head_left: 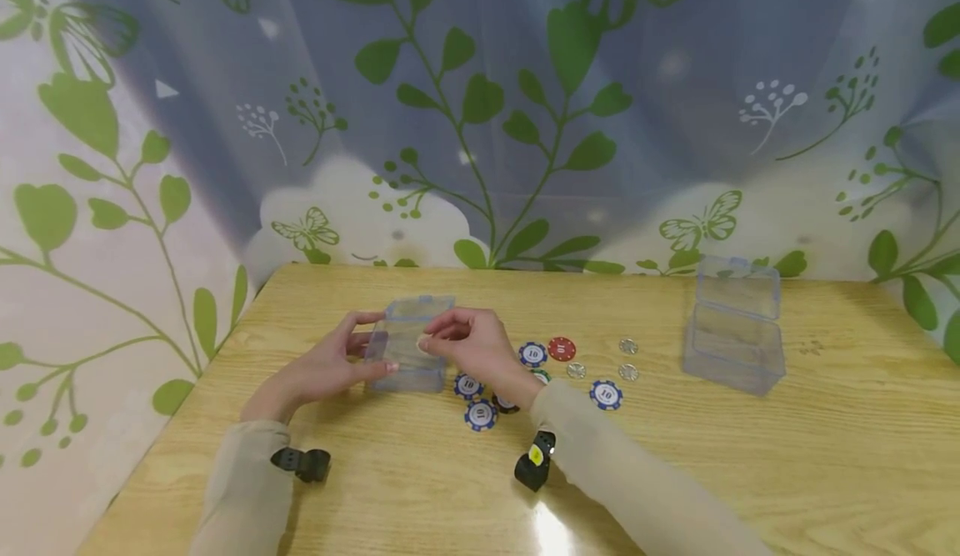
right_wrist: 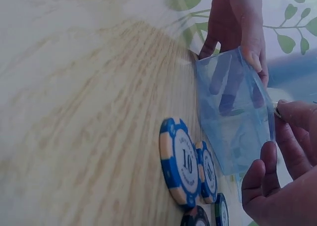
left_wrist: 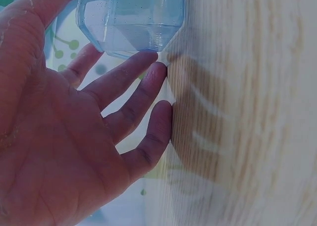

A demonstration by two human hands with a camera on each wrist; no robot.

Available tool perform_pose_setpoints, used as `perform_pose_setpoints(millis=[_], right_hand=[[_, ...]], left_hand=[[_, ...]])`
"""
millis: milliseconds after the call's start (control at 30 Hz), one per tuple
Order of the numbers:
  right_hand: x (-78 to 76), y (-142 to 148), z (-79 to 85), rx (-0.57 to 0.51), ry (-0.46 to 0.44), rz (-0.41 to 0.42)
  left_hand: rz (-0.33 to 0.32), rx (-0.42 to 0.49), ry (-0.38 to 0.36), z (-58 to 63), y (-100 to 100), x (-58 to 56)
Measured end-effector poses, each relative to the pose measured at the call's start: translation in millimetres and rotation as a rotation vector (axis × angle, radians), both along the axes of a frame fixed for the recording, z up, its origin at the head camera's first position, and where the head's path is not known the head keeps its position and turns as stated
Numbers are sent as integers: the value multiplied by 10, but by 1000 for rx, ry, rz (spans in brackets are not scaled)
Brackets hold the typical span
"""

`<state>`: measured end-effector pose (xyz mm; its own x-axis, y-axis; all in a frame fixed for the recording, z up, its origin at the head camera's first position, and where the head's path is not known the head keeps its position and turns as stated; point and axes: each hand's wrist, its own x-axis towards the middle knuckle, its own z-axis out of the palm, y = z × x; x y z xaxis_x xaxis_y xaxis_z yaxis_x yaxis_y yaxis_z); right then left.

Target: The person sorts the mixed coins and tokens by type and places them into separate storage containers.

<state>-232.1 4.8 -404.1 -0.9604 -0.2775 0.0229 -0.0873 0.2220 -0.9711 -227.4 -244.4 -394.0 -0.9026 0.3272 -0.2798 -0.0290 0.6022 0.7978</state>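
A clear plastic box (head_left: 408, 379) with its hinged lid (head_left: 420, 308) raised stands on the left part of the table. My left hand (head_left: 326, 366) holds it by its left end, thumb at the front rim and fingers behind; the left wrist view shows the lower fingertips resting at the tabletop. Above the box's opening, my right hand (head_left: 483, 352) pinches a small silvery coin (right_wrist: 276, 110) between thumb and forefinger. Close to the right hand lie blue poker chips (head_left: 480, 414), a red chip (head_left: 561, 349) and silver coins (head_left: 628, 372). The right forearm partly covers a black chip (head_left: 506, 404) and a green one.
A second clear box (head_left: 733, 352), its lid also up, stands at the right of the wooden table (head_left: 840, 456). A lone blue chip (head_left: 606, 394) lies between the two boxes. Behind the table hangs a leaf-patterned curtain (head_left: 517, 164).
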Motion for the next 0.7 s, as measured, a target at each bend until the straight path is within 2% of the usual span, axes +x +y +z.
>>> perform_pose_setpoints(millis=[433,700], right_hand=[[14,14,-8,69,133,53],[32,45,-6,111,156,81]], left_hand=[[-18,28,12,15,9,0],[-14,22,6,10,16,6]])
